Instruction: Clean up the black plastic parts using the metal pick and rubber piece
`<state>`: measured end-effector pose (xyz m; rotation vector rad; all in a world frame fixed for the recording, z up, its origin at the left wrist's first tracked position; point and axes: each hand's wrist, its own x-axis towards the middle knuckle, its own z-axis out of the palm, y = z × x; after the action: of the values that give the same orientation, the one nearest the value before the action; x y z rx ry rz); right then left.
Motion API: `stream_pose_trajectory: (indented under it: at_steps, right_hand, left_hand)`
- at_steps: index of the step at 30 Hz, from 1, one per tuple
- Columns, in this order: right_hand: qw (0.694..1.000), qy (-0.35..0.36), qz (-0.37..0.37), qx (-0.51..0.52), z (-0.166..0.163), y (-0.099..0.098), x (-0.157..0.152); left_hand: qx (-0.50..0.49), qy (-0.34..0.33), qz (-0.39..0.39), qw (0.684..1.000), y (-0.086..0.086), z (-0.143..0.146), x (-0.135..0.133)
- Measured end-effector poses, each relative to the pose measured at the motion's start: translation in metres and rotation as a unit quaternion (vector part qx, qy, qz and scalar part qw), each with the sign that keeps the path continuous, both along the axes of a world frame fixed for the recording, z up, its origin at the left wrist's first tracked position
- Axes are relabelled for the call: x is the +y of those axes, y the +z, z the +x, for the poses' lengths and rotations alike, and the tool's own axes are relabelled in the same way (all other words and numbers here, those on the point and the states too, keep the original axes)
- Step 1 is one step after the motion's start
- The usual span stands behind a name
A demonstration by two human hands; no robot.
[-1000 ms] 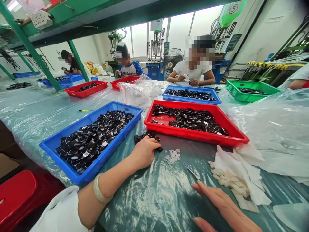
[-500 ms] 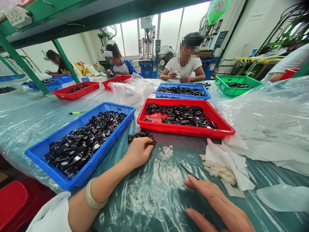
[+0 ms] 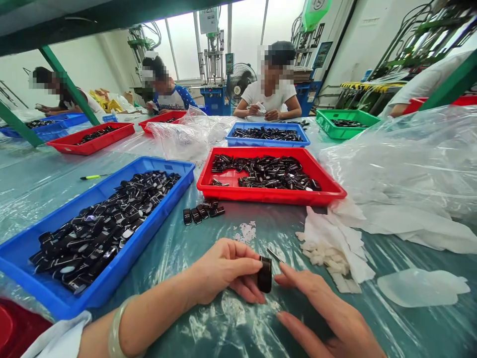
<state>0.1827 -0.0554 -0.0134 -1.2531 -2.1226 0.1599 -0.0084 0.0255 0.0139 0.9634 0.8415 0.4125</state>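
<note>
Your left hand [image 3: 219,272] pinched one part [image 3: 265,276]; your right hand [image 3: 326,303] held a tool [image 3: 275,255]. Loose parts [image 3: 202,212] lay nearby; finished count, unclear.

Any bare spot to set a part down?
Yes: the table between the red tray, white scraps and crumpled white sheet. Also left of the near blue tray, around the pen. Crowded: near the loose black parts by both trays, and between left hand and right hand, around the held part and thin tool.

Black piece [image 3: 265,275], blue tray [image 3: 143,229], red tray [image 3: 268,197] — pale green bangle [image 3: 115,328], white tissue [image 3: 337,243], teal tabletop [image 3: 274,219]
</note>
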Motion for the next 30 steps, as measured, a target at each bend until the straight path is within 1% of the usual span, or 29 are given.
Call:
stream_pose_trajectory:
  at_steps: [6, 8, 11, 13, 15, 18, 22, 26, 28, 30]
  right_hand:
    - [1.000, 0.012, 0.003, 0.010, -0.001, 0.000, 0.002]
    - [1.000, -0.001, 0.015, 0.000, -0.001, 0.002, 0.003]
    - [0.998, -0.045, 0.041, -0.019, 0.002, 0.008, 0.007]
    - [0.995, -0.073, 0.047, -0.051, 0.005, 0.011, 0.010]
    - [0.989, -0.089, 0.049, -0.106, 0.009, 0.013, 0.012]
    - [0.976, -0.104, 0.050, -0.184, 0.014, 0.010, 0.012]
    - [0.966, -0.115, 0.052, -0.225, 0.019, 0.005, 0.009]
    - [0.967, -0.120, 0.039, -0.222, 0.019, 0.001, 0.009]
    - [0.969, -0.124, 0.016, -0.212, 0.019, 0.000, 0.009]
    - [0.971, -0.132, -0.024, -0.196, 0.019, -0.001, 0.010]
  left_hand:
    - [-0.010, -0.002, -0.029, 1.000, 0.001, 0.001, -0.003]
    - [-0.010, -0.005, -0.032, 0.999, 0.001, 0.001, -0.003]
    - [-0.015, -0.005, -0.033, 0.999, 0.001, 0.001, -0.002]
    - [-0.020, -0.006, -0.035, 0.999, 0.000, 0.000, -0.002]
    - [-0.025, -0.006, -0.038, 0.999, -0.001, 0.000, -0.002]
    - [-0.026, -0.005, -0.032, 0.999, 0.000, 0.001, -0.002]
    - [-0.023, -0.002, -0.028, 0.999, 0.002, 0.002, -0.002]
    - [-0.033, -0.003, -0.031, 0.999, 0.001, 0.003, -0.002]
    - [-0.034, -0.003, -0.031, 0.999, 0.000, 0.003, -0.002]
    - [-0.033, -0.004, -0.032, 0.999, -0.001, 0.003, -0.002]
